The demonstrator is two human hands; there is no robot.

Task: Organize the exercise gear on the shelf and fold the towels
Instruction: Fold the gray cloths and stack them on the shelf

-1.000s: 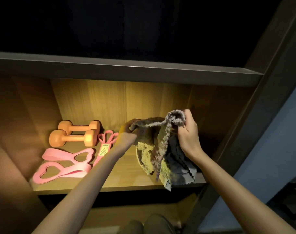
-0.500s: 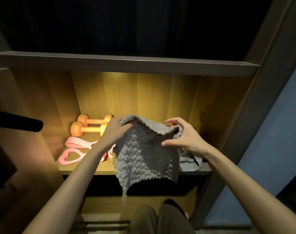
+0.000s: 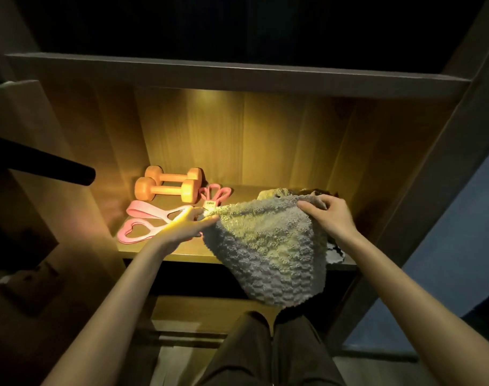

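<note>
Fingers [image 3: 205, 218] of the left hand [image 3: 186, 228] pinched the left top corner of a grey towel [image 3: 271, 246], and the right hand [image 3: 332, 218] had its fingers curled over the right top corner with the thumb pressed against the near face. Both hands were therefore closed on cloth rather than spread. The towel's top edge ran left to right between the two hands, roughly in line with the front edge of the shelf [image 3: 187, 250]. It was held just above the board, sagging a little in the middle. From that edge the rest of the towel hung down on the near side of the shelf's lip, clear of the board, and narrowed to a low point below the right hand. Each hand was equally close to its own corner, while the loose lower end lay nearer the right hand than the left. A fold would probably bring the two held corners together, or else lay the towel flat on the board first. Open board was scarce on the left. The orange dumbbells [image 3: 168, 185] sat at the far left, and the pink loop bands [image 3: 151, 224] lay just beside the left hand. More crumpled towels [image 3: 274, 194] lay on the shelf just beyond the held edge.
</note>
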